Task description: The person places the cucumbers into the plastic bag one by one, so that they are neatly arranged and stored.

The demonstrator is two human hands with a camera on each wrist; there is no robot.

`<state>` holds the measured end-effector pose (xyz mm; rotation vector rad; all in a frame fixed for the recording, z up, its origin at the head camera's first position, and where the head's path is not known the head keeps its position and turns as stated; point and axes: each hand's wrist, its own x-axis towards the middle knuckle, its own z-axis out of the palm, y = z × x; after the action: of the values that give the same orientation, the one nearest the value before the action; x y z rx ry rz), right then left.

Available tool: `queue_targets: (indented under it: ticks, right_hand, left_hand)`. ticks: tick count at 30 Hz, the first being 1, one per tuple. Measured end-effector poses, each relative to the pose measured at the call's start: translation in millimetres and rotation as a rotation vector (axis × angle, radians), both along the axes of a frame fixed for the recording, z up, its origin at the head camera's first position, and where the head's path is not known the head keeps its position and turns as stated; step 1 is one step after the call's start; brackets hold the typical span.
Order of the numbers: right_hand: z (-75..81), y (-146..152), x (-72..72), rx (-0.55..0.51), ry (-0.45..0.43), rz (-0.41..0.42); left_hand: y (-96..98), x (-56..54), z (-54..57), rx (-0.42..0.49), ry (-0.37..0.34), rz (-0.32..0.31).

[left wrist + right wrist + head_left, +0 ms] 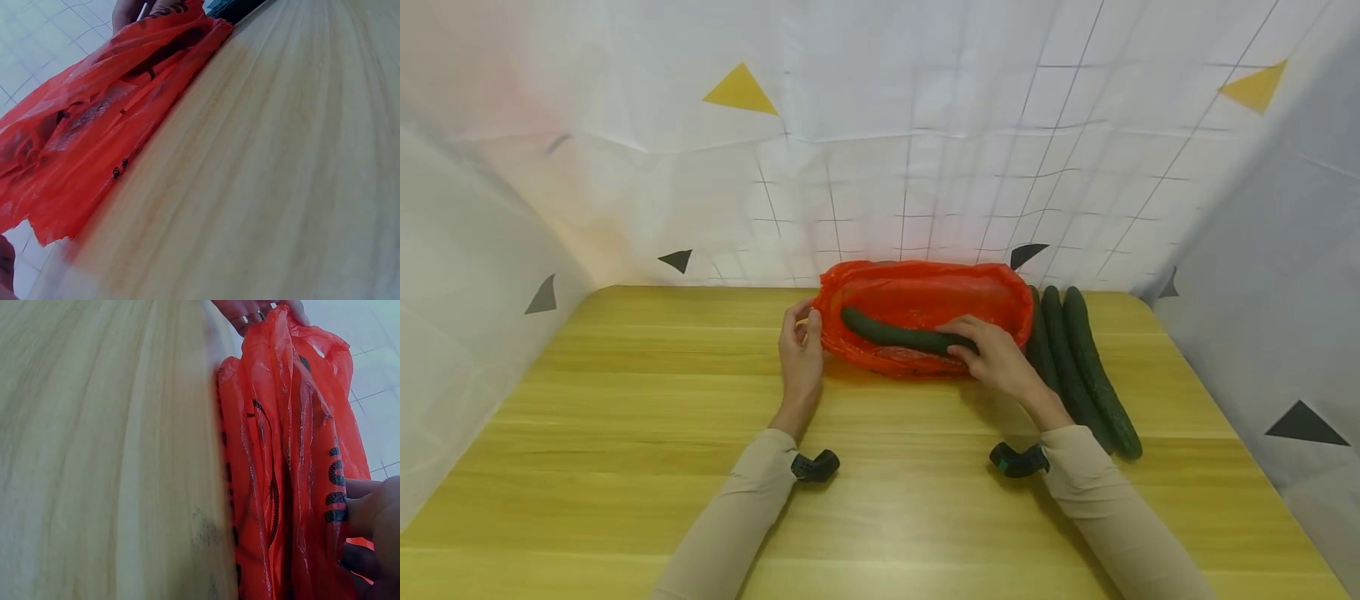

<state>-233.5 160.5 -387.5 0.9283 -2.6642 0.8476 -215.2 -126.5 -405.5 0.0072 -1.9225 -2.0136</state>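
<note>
A red plastic bag (925, 287) lies with its mouth spread wide near the back of the table. My left hand (801, 350) holds the bag's left end, thumb in front of the curled fingers. With thumb and fingers, my right hand (992, 354) grips the right end of a dark green cucumber (887, 333). This cucumber lies slantwise over the bag's mouth, its far end inside the rim. Part of the right hand (381, 519) shows beside the bag's printed side (312, 475) in the right wrist view.
Three more cucumbers (1093, 371) lie side by side right of the bag, close to the right forearm. The wooden table (625, 433) meets a white sheet (850, 167) with grid lines at the back. Pale sheets (1285, 275) also stand at both sides.
</note>
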Motion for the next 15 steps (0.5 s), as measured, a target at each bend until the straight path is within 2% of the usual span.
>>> queue_targets:
  ticks: [4,11,15]
  right_hand:
    - [-1.3,1,0.2,0.018,-0.014,0.015]
    - [-4.4,1,-2.0,0.041,-0.014,0.037]
    - [-5.9,1,-2.5,0.047,-0.003,0.041]
  left_hand:
    - [0.6,0.0,-0.2,-0.001,-0.010,0.001]
    - [-0.7,-17.8,-26.1,-0.009,0.024,0.030]
    - [0.2,-18.2,-26.7,-0.024,0.020,0.040]
